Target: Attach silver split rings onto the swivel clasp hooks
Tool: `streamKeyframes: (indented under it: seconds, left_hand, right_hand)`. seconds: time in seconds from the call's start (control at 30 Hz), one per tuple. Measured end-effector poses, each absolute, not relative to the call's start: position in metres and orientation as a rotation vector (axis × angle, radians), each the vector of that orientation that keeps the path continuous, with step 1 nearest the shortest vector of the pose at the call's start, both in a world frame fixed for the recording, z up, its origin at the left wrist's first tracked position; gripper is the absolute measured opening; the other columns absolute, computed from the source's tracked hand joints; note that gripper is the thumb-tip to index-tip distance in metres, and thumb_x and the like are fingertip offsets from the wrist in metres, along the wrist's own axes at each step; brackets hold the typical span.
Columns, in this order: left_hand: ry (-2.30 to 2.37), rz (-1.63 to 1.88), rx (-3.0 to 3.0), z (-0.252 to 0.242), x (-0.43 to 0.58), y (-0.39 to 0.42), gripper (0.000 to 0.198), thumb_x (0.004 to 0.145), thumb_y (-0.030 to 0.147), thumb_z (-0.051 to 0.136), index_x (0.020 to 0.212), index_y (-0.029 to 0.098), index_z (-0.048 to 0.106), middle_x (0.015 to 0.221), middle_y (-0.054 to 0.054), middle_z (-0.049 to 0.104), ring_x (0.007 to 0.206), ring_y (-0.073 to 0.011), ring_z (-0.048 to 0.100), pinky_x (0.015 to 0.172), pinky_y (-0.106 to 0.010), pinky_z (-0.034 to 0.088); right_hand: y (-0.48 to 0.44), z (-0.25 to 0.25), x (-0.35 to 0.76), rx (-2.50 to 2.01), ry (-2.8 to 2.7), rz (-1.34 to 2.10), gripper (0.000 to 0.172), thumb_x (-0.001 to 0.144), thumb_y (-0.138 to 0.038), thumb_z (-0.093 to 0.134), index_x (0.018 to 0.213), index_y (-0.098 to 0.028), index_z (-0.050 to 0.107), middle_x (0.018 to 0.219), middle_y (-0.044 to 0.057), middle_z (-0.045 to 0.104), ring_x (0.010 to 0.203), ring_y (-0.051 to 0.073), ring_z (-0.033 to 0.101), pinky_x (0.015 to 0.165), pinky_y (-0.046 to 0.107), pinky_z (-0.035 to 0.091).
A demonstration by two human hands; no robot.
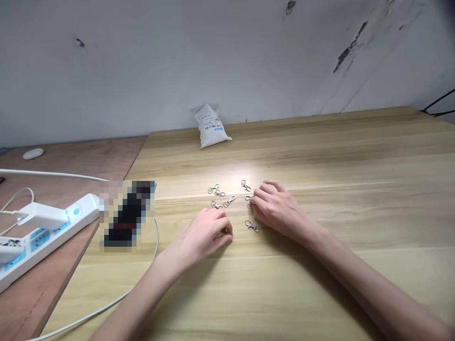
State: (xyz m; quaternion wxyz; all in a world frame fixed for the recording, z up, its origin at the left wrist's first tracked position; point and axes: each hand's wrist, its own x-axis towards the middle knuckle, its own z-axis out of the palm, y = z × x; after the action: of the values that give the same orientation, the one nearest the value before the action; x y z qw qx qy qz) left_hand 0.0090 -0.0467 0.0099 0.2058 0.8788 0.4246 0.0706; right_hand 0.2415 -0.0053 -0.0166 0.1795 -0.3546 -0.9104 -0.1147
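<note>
Work surface: a light wood table. Several silver swivel clasps lie on it in a loose cluster, directly ahead of the hands and between them. They lie flat and at mixed angles, with most of them close together but not linked. A lower clasp lies apart from the rest, just beside the right hand.

Left hand: palm down, with the fingers curled and the tips at the table. A small metal piece shows at the fingertips. It cannot be determined whether this piece is pinched.

Right hand: palm down, with the fingers curled and held together. The fingertips reach the right edge of the cluster and touch a clasp. It cannot be determined whether that clasp is gripped.

Far edge of the table: a white sack stands tilted against the wall.

Left of the table: a lower brown table holds a white power strip with plugs inserted, and a white mouse. A pixelated object is near the strip, and its details are obscured. A white cable runs along the near left corner of the light table.
</note>
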Motion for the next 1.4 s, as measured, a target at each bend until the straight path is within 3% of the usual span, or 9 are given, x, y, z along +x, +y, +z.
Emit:
streamKeyframes:
  seconds: [0.17, 0.4, 0.57, 0.67, 0.9, 1.03, 1.17, 1.27, 1.4]
  left_hand:
    - [1.207, 0.197, 2.247, 0.016, 0.006, -0.045, 0.004, 0.085, 0.017, 0.06, 0.082, 0.019, 0.059, 0.086, 0.0, 0.061, 0.08, -0.0159, 0.055, 0.076, -0.032, 0.043]
    - [1.122, 0.245, 2.266, 0.016, 0.015, -0.041, 0.01, 0.085, 0.015, 0.057, 0.076, 0.019, 0.056, 0.08, 0.0, 0.061, 0.077, -0.0158, 0.054, 0.069, -0.029, 0.041]
    - [1.135, 0.487, 2.274, 0.014, 0.009, -0.03, 0.01, 0.087, 0.021, 0.062, 0.078, 0.019, 0.061, 0.079, -0.001, 0.062, 0.076, -0.0151, 0.056, 0.07, -0.029, 0.044]
    - [1.16, 0.722, 2.18, 0.015, -0.004, -0.023, 0.011, 0.091, 0.025, 0.058, 0.084, 0.019, 0.065, 0.081, -0.002, 0.066, 0.077, -0.0148, 0.059, 0.072, -0.029, 0.046]
    - [1.357, 1.1, 1.933, 0.007, -0.03, -0.014, 0.016, 0.089, 0.032, 0.063, 0.085, 0.02, 0.073, 0.085, -0.004, 0.071, 0.081, -0.016, 0.064, 0.076, -0.03, 0.05]
    - [1.377, 1.105, 1.922, 0.005, -0.032, -0.012, 0.018, 0.092, 0.03, 0.059, 0.096, 0.02, 0.074, 0.091, -0.005, 0.072, 0.085, -0.0165, 0.065, 0.075, -0.029, 0.051]
    - [1.377, 1.035, 1.964, 0.001, -0.029, -0.014, 0.019, 0.092, 0.03, 0.058, 0.095, 0.02, 0.074, 0.092, -0.006, 0.072, 0.085, -0.0169, 0.066, 0.073, -0.029, 0.053]
    - [1.362, 1.004, 2.065, -0.002, -0.025, -0.017, 0.014, 0.091, 0.028, 0.061, 0.091, 0.021, 0.073, 0.089, -0.005, 0.072, 0.084, -0.0168, 0.066, 0.076, -0.03, 0.053]
    - [1.312, 0.972, 2.247, -0.004, -0.018, -0.021, 0.012, 0.091, 0.024, 0.061, 0.085, 0.021, 0.071, 0.086, -0.003, 0.07, 0.082, -0.0162, 0.064, 0.074, -0.03, 0.05]
  right_hand:
    - [-0.003, -0.02, 0.242, -1.003, -2.432, -0.157, 0.019, 0.089, -0.01, 0.048, 0.082, -0.019, 0.064, 0.075, 0.002, 0.065, 0.073, 0.017, 0.055, 0.093, 0.036, 0.04]
    - [-0.003, -0.013, 0.239, -0.998, -2.243, 0.243, 0.01, 0.088, -0.016, 0.054, 0.085, -0.02, 0.062, 0.072, 0.0, 0.067, 0.065, 0.014, 0.058, 0.085, 0.037, 0.044]
    - [-0.004, 0.011, 0.226, -1.086, -2.014, 0.677, 0.014, 0.09, -0.027, 0.055, 0.081, -0.021, 0.064, 0.065, -0.001, 0.063, 0.061, 0.015, 0.057, 0.058, 0.028, 0.045]
    - [-0.006, 0.014, 0.215, -1.02, -1.914, 0.77, 0.014, 0.09, -0.028, 0.057, 0.081, -0.02, 0.065, 0.071, 0.001, 0.064, 0.066, 0.015, 0.057, 0.061, 0.029, 0.047]
    - [-0.016, -0.015, 0.202, -1.077, -1.722, 0.832, 0.013, 0.091, -0.028, 0.058, 0.085, -0.02, 0.067, 0.074, 0.002, 0.065, 0.068, 0.016, 0.059, 0.063, 0.031, 0.049]
    - [-0.018, -0.023, 0.199, -1.065, -1.7, 0.818, 0.013, 0.092, -0.026, 0.057, 0.09, -0.02, 0.068, 0.079, 0.004, 0.069, 0.07, 0.016, 0.061, 0.062, 0.031, 0.049]
    - [-0.018, -0.025, 0.197, -1.002, -1.783, 0.763, 0.014, 0.092, -0.024, 0.056, 0.093, -0.02, 0.069, 0.075, 0.003, 0.066, 0.063, 0.015, 0.057, 0.058, 0.03, 0.047]
    - [-0.021, -0.025, 0.196, -0.97, -1.907, 0.601, 0.012, 0.091, -0.02, 0.057, 0.09, -0.02, 0.069, 0.075, 0.004, 0.065, 0.066, 0.016, 0.057, 0.063, 0.032, 0.048]
    - [-0.023, -0.023, 0.196, -0.942, -1.984, 0.402, 0.009, 0.09, -0.019, 0.059, 0.09, -0.021, 0.068, 0.09, 0.007, 0.066, 0.085, 0.019, 0.061, 0.076, 0.036, 0.049]
